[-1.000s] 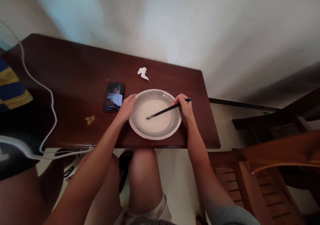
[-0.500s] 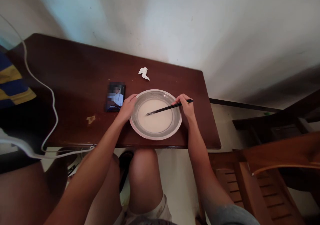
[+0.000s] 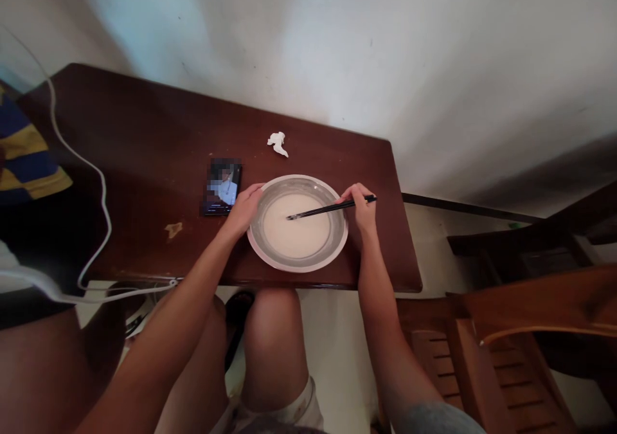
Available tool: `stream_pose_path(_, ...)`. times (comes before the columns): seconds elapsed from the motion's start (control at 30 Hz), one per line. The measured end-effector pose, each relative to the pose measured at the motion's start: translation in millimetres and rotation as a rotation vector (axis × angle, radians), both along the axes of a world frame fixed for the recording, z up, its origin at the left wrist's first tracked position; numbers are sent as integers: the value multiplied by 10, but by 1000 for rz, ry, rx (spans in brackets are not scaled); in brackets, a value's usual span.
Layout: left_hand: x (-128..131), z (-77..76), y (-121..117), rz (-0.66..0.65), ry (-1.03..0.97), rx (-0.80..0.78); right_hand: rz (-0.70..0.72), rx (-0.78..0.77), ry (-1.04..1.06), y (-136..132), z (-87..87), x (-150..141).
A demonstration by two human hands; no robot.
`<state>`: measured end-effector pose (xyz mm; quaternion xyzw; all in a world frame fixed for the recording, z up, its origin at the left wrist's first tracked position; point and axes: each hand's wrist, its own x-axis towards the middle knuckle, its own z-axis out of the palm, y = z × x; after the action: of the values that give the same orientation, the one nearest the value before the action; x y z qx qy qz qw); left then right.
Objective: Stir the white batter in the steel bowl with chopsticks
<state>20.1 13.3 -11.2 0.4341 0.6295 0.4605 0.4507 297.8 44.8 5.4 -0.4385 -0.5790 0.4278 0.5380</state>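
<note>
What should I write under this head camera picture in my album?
Left hand on the bowl of pale mixture, right hand holding chopsticks.

Place: we judged it likely a home | polished dark wooden table (image 3: 144,138) stood against a marked pale wall (image 3: 337,48) | slatted wooden seat (image 3: 525,392) nearby | we saw a bowl (image 3: 339,229) and lit phone (image 3: 226,191) sharing the table, casual shorts (image 3: 301,408) below

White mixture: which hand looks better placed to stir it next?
Probably the right hand: it holds the black chopsticks, tips over the white mixture, while the left hand touches the metal bowl opposite.
</note>
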Motion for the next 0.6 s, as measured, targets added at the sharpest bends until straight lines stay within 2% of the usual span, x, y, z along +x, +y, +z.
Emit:
stream_pose_path(0.1,4,9,3,10,-7,-15,-30,-1,81,12,1,55)
stream_pose_path(0.27,10,27,-5,20,-24,-19,118,-70,-2,-32,29,-38)
stream_pose_path(0.33,14,36,-6,31,-25,-20,85,-60,-39,-25,42,-53)
stream_pose_path(0.47,17,41,0,22,-41,-33,-75,-2,-6,23,38,33)
stream_pose_path(0.53,14,33,4,22,-50,-38,-64,-11,39,25,28,64)
stream_pose_path(0.6,13,24,5,27,-56,-32,15,-33,44,6,24,50)
